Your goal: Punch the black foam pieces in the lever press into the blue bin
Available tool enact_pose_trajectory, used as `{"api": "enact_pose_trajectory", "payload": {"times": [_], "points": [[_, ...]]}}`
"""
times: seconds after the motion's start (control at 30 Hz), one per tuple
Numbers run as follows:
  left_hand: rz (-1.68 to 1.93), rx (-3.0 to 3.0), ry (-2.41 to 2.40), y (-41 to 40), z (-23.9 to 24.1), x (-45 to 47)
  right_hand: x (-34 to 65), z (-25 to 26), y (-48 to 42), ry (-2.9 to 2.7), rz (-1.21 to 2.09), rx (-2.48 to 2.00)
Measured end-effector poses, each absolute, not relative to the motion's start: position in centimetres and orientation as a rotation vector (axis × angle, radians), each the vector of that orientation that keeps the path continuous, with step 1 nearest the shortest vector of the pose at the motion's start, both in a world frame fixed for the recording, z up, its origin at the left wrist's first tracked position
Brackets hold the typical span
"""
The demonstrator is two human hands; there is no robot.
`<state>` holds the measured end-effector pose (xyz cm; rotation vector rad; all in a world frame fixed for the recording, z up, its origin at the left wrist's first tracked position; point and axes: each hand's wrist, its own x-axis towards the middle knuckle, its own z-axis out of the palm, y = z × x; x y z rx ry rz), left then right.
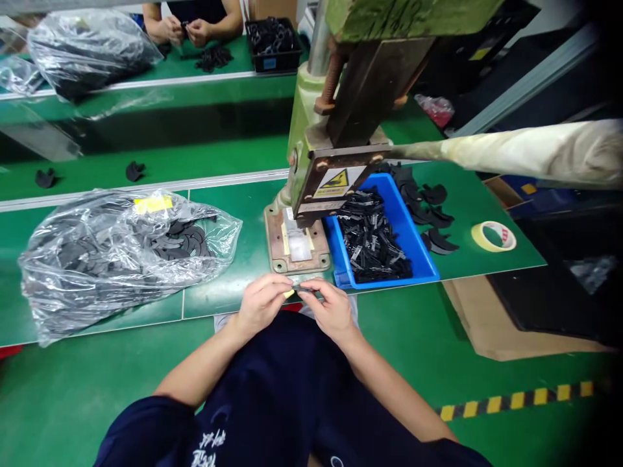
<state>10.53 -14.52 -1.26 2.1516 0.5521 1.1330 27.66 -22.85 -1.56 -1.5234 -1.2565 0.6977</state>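
- The left hand (263,299) and the right hand (331,310) meet just over the front edge of the green bench (233,259), fingertips turned toward each other.
- A small dark part (302,287) sits between them. Each grip is closed on 1 end of it, pinched by thumb and fingers. The part is too small to make out its shape.
- The part is held near the base plate (298,246) of the press (341,130), in front of it and not touching it.
- The press is green with a yellow warning sticker, and its padded lever (535,152) runs out to the right.
- A blue bin (389,279) stands just beside the base plate on its right, filled with small black pieces.
- Curved black pieces (433,214) lie loose on the bench behind and to the right of the bin.
- A clear bag (117,253) of curved black pieces lies on the left of the bench.
- A tape roll (493,235) lies near the bench's right edge.
- On the far side, another person's hands (187,29) hold something small, near a black tray (272,42).
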Motion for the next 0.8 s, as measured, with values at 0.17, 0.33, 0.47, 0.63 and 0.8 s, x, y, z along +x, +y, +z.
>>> {"api": "enact_pose_trajectory", "payload": {"times": [0.17,0.33,0.47,0.63,0.8], "points": [[1.130,2.153,0.541,-14.4,-1.3,10.5,27.7,-1.3,-22.9,-1.211,0.767,-1.505],[1.142,2.134,0.541,-14.9,-1.3,10.7,27.4,-1.7,-22.8,-1.056,0.965,-1.440],[1.091,2.167,0.426,-15.4,-0.6,10.6,27.3,-1.5,-22.4,-0.882,1.227,-1.282],[1.055,2.144,0.468,-14.5,1.2,10.1,28.0,-0.2,-22.3,-0.711,1.615,-1.097],[0.909,2.227,0.180,-13.4,2.5,10.2,28.1,0.3,-22.8,-0.601,1.903,-0.935]]}}
